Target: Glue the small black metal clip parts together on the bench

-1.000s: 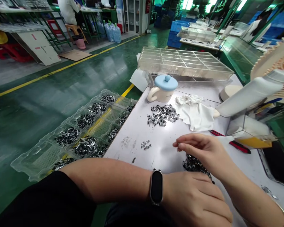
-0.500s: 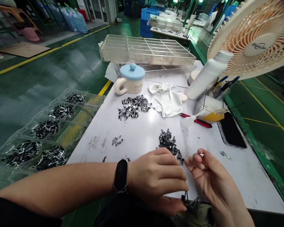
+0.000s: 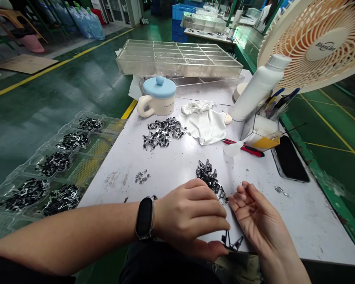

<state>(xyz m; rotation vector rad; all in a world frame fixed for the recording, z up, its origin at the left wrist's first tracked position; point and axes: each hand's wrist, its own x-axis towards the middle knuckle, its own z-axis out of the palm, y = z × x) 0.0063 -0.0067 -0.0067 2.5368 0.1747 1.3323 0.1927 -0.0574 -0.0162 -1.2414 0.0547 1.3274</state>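
In the head view, the left hand (image 3: 186, 217) pinches black metal clips (image 3: 238, 243) by the tabletop (image 3: 171, 165) edge; the upturned right hand (image 3: 262, 219) grips a tiny piece (image 3: 245, 185) at its fingertips. The dark clip pile (image 3: 208, 176) lies just beyond, likely for short reaches.

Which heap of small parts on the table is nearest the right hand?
The dark heap, whose near end is beside the fingertips of the right hand. The far heap by the mug and the small silvery cluster are farther off.
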